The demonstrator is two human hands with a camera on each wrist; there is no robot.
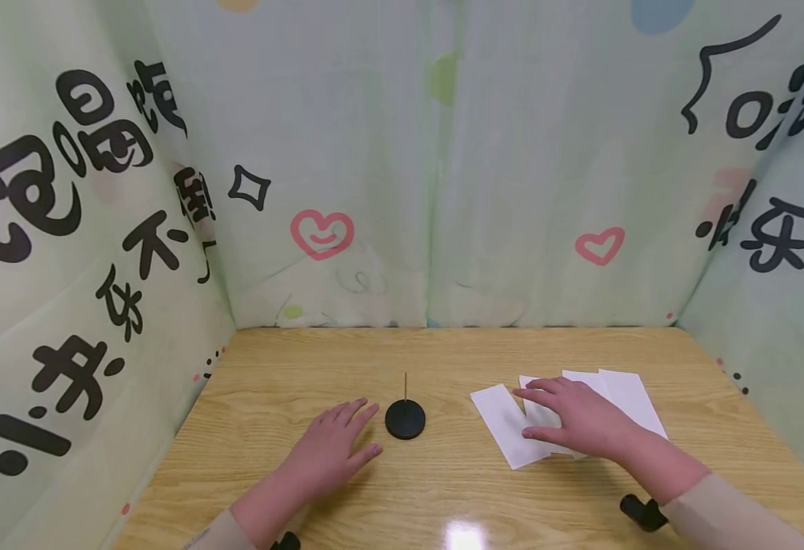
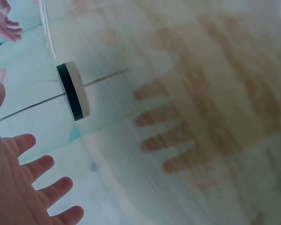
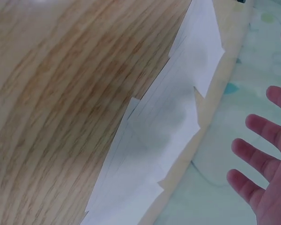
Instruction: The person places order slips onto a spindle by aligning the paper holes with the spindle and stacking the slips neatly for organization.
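A round black base [image 1: 405, 420] with a thin upright rod [image 1: 405, 386] stands near the middle of the wooden table. Just left of it, my left hand [image 1: 329, 451] hovers with fingers spread and holds nothing; the left wrist view shows the same base [image 2: 74, 91] beyond the fingertips. Several white paper slips [image 1: 508, 428] lie fanned out and overlapping on the right. Over them is my right hand [image 1: 584, 416], fingers extended and holding nothing. In the right wrist view the slips [image 3: 164, 117] lie flat below the spread fingers [image 3: 257, 157]. My right hand hides part of the middle slips.
The wooden table [image 1: 251, 382] is walled in by a pale printed curtain [image 1: 333, 137] at the back and both sides. Dark wrist-camera parts [image 1: 643, 512] show by the right sleeve. A bright reflection lies at the table's front.
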